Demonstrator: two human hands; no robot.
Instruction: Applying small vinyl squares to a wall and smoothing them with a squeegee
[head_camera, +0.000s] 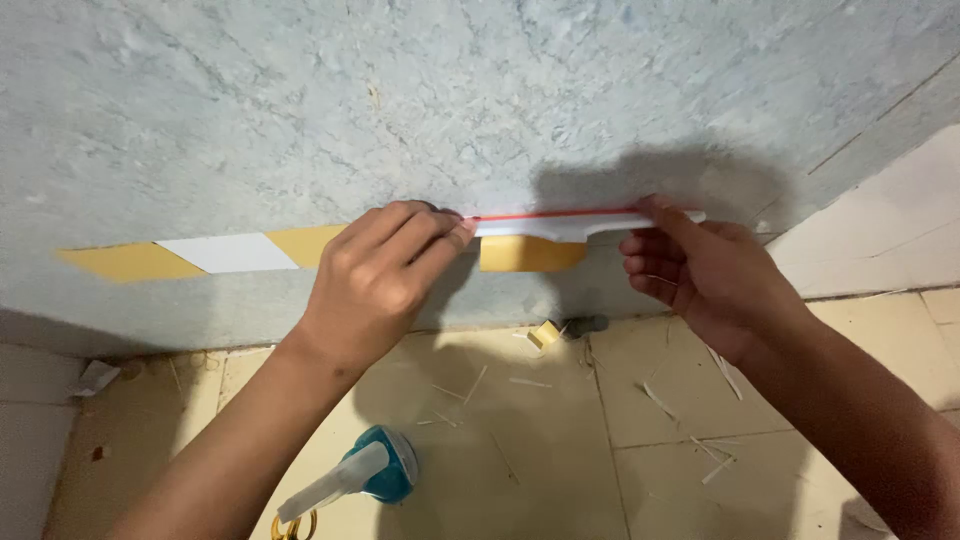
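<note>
From the head view, both hands are raised against a rough, mottled grey-blue wall (480, 90), where a horizontal band of yellow and white tape (215, 253) runs low above the floor. The left hand (385, 275) presses its fingertips (455, 232) onto the band right where a new white strip (560, 226) with a thin red upper edge begins, apparently pinning that end flat so it lines up with the tape already stuck down. The right hand (700, 275) holds the other end of the same strip, its grip narrow, thumb on top and fingers curled beneath, keeping the strip stretched level and slightly off the wall; this looks meant to hold it straight while the left end is seated. Beneath the strip a yellow segment (530, 254) of the band shows, so the strip lies over or just above it; whether it is backing being peeled or fresh tape going on cannot be told. The left hand's grip is not closed around anything; it only presses. On the tiled floor (560, 440) below lie thin pale offcuts (655, 398), a small yellow scrap (545, 333) near the wall's foot, and a teal and white tool (375, 472) beside the left forearm, within reach but untouched.
</note>
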